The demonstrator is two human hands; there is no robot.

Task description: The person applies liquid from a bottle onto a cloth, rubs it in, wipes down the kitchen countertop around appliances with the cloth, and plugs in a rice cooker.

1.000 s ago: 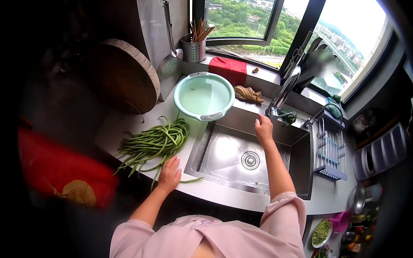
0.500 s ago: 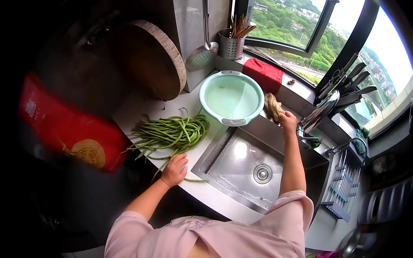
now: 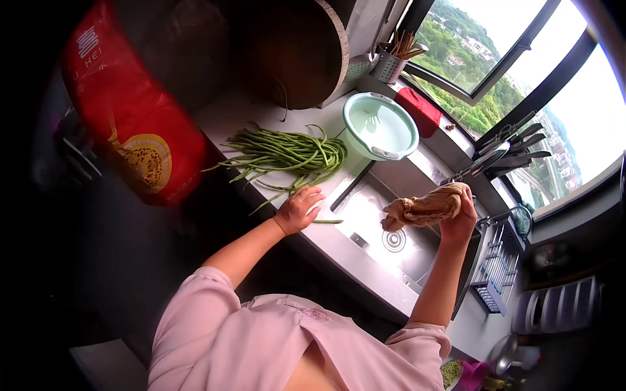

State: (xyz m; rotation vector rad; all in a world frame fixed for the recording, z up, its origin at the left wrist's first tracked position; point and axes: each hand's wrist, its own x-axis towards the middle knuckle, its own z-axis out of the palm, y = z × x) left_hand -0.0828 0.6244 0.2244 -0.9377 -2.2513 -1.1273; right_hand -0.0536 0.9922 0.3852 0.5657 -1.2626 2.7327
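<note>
My right hand [image 3: 462,218] grips a crumpled brown cloth [image 3: 427,207] above the metal sink [image 3: 407,257], its drain partly showing beneath. On the counter's front edge rests my left hand [image 3: 300,210], fingers spread and holding nothing, just below a pile of long green beans [image 3: 287,153]. A single bean [image 3: 328,221] lies apart, right of that hand. Behind the sink's left end, a pale green basin [image 3: 381,125] holds water.
A red bag [image 3: 130,111] stands at the left. A round wooden board [image 3: 336,39] leans behind the beans. Knives [image 3: 521,153] stand by the window, near a utensil holder [image 3: 389,65]. At the right are a dish rack [image 3: 497,267] and stacked grey holders [image 3: 561,306].
My right hand has reached the cloth behind the sink, closed on it and lifted it over the sink. My left hand stays by the beans. The camera view has turned and shifted.
</note>
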